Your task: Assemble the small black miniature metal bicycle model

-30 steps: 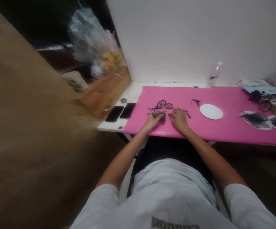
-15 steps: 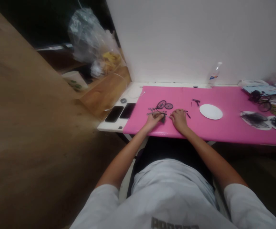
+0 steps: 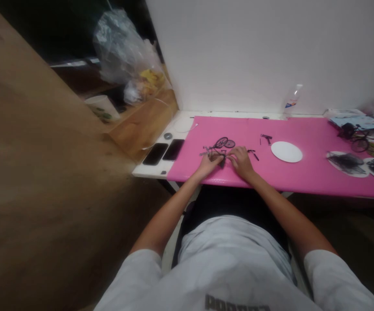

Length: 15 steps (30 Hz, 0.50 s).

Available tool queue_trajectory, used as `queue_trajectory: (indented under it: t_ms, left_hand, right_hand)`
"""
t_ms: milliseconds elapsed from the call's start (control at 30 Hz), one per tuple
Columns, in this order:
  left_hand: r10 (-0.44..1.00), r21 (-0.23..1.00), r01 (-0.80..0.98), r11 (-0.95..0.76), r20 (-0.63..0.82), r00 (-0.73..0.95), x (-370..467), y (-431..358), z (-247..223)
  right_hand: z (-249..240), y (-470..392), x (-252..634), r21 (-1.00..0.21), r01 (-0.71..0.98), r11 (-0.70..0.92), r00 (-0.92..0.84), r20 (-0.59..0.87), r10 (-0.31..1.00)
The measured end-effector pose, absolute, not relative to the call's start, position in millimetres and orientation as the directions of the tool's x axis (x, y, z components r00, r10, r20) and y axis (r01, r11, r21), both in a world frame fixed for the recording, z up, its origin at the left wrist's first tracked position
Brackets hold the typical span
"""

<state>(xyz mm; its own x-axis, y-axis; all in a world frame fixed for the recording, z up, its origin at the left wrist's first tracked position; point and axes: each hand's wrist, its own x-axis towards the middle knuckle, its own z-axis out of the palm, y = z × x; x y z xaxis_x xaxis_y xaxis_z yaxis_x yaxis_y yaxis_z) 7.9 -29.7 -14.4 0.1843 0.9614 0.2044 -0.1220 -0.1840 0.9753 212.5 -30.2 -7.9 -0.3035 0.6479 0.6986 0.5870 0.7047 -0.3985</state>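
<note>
A miniature black bicycle [image 3: 221,143], partly assembled, is in my left hand [image 3: 207,166], whose fingers close on its frame near a dark basket-like part [image 3: 222,161]. One spoked wheel of it points up and away from me. Close beside that part, my right hand [image 3: 241,162] has its fingertips pinched together; what they hold is too small to make out. A loose spoked wheel [image 3: 230,144] lies just behind the hands. Right of my right hand are small black parts [image 3: 254,154] on the pink sheet.
The pink sheet [image 3: 187,172] covers the table. A white plate [image 3: 286,152] and black parts [image 3: 266,138] lie to the right, two phones [image 3: 155,154] to the left. Farther right stand another black miniature bicycle [image 3: 359,143] and plates of dark parts [image 3: 348,164]. A clear bottle [image 3: 292,103] stands behind.
My right hand has moved left, closer to the left hand and the dark part. The thin pale rod seen between the hands before is now hardly visible. My left hand keeps its hold.
</note>
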Motion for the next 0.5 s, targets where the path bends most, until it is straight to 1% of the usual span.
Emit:
queue_trajectory:
  t_ms: [100, 267, 500]
  left_hand:
    - [0.956, 0.975, -0.097, -0.202, 0.217, 0.199, 7.6, -29.9, -15.5]
    - [0.947, 0.971, -0.09, -0.221, 0.236, 0.219, 6.0, -29.7, -16.6]
    - [0.951, 0.97, -0.088, -0.225, 0.239, 0.197, 6.5, -30.9, -15.0]
  right_hand:
    - [-7.6, -32.3, 210.7, -0.372, 0.584, 0.722, -0.345, 0.691, 0.635]
    - [-8.9, -30.9, 210.6, -0.363, 0.596, 0.716, -0.363, 0.674, 0.643]
    - [-8.1, -31.5, 210.1, -0.346, 0.589, 0.73, -0.375, 0.683, 0.626]
